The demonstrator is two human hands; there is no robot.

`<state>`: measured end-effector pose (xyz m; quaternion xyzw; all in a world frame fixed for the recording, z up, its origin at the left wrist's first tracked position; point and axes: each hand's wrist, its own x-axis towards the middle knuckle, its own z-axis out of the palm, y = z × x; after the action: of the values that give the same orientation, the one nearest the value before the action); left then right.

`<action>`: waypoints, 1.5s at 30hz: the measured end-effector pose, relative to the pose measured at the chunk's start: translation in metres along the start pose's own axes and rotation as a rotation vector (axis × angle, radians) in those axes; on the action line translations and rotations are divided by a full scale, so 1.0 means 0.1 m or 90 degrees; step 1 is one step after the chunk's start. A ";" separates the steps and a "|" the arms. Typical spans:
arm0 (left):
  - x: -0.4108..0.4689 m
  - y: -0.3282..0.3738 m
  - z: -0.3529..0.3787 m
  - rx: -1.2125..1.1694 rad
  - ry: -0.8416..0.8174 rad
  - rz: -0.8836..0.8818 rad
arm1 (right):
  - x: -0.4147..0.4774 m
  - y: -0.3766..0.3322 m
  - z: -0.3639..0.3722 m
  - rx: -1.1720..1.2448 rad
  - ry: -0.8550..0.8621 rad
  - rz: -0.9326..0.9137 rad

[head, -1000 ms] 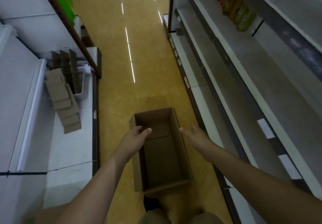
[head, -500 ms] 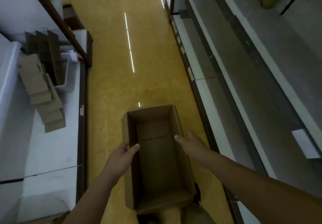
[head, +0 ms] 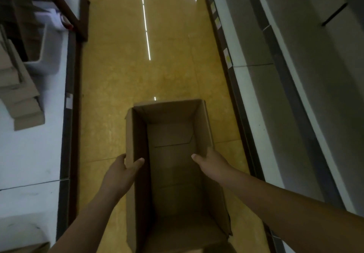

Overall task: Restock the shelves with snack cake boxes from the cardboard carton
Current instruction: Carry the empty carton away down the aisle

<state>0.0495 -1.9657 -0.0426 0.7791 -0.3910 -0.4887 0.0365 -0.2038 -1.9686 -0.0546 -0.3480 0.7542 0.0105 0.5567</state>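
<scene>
Here, your left hand and right hand pinch the empty brown cardboard carton by walls that may buckle.

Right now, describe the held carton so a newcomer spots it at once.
Find the yellow aisle floor. Mid-aisle, nearest the viewer, is an open, empty brown carton, the left hand and right hand gripping its side walls. Unlike the flattened cardboard on the white shelf, it stands assembled.

The carton is cut off at its near end by the bottom edge. The fingers of the right grip are hidden behind its wall. The shelf labels are too blurred to be read.
</scene>
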 end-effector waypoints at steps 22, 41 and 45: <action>1.11 -0.96 0.82 -0.032 -0.007 -0.087 | 1.28 0.93 0.37 -0.098 0.162 0.148; 1.04 -0.23 0.43 -0.057 0.011 0.005 | 1.07 0.42 -0.20 -0.074 0.184 0.045; 0.87 0.17 0.09 -0.049 0.020 0.045 | 0.79 0.08 -0.48 -0.073 0.199 0.019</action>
<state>0.0515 -2.0311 -0.1036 0.7705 -0.3986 -0.4894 0.0896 -0.2588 -2.0222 -0.1068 -0.3653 0.8348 0.0074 0.4118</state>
